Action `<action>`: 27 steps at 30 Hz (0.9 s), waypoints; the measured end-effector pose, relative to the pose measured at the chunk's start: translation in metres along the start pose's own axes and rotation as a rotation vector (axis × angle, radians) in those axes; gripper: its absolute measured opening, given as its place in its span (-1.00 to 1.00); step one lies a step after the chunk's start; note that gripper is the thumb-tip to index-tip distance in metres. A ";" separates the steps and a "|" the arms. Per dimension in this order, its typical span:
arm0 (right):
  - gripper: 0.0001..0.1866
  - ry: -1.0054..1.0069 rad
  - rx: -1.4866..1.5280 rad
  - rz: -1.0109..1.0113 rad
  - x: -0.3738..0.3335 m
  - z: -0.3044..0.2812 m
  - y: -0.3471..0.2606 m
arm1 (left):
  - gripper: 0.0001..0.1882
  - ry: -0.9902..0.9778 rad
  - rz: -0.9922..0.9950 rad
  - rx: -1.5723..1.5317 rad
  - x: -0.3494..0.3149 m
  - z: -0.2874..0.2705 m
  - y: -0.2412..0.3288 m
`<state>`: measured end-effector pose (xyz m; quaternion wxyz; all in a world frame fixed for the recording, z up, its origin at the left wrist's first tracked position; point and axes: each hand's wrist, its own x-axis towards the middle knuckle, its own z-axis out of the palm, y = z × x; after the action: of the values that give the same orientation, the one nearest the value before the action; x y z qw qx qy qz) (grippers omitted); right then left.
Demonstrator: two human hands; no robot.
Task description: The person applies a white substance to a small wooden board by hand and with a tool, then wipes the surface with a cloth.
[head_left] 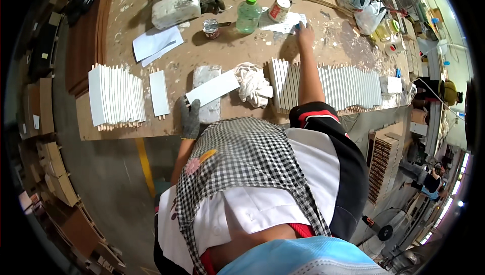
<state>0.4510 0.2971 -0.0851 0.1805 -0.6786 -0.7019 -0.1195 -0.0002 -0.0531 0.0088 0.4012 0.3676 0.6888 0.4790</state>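
My left hand (190,118), in a grey glove, grips the near end of a white board (213,87). The board slants over a paint-smeared pale block (207,107). Stretched far across the workbench, my bare right hand (304,36) has its fingers on a small blue object (298,27) at the edge of a paper sheet (270,24); its kind is too small to make out. A crumpled white cloth (252,84) touches the board's right end. One separate white board (159,93) with peg-like ends lies to the left.
Rows of white boards stand at left (116,95) and right (348,87). Beyond them are a green-capped bottle (248,16), a white-and-red can (279,9), and a small open tin (211,29) with a flat tool across it. Plastic bags (371,16) lie at far right.
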 end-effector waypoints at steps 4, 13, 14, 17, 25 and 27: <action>-0.53 -0.233 0.269 0.241 0.028 0.006 0.053 | -0.37 0.024 -0.040 0.106 0.000 0.002 -0.009; -0.60 -0.172 0.309 0.083 0.017 -0.011 0.022 | -0.36 0.010 -0.068 0.011 -0.006 -0.008 -0.004; -0.59 -0.237 0.356 0.113 0.025 -0.015 0.025 | -0.40 0.020 -0.039 0.065 -0.005 -0.012 -0.008; -0.55 -0.266 0.435 0.276 0.032 -0.023 0.064 | -0.47 -0.036 -0.038 0.047 0.001 -0.003 0.014; -0.50 -0.790 1.715 0.501 -0.071 -0.187 -0.064 | -0.30 0.281 0.077 0.597 -0.045 0.025 0.080; -0.52 -0.934 1.898 0.338 -0.107 -0.204 -0.091 | -0.29 0.106 0.196 0.601 -0.049 0.041 0.116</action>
<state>0.3802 0.1114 0.0623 0.3621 -0.3279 -0.4043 0.7732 0.0711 -0.0501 0.1199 0.1903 0.5088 0.7807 0.3089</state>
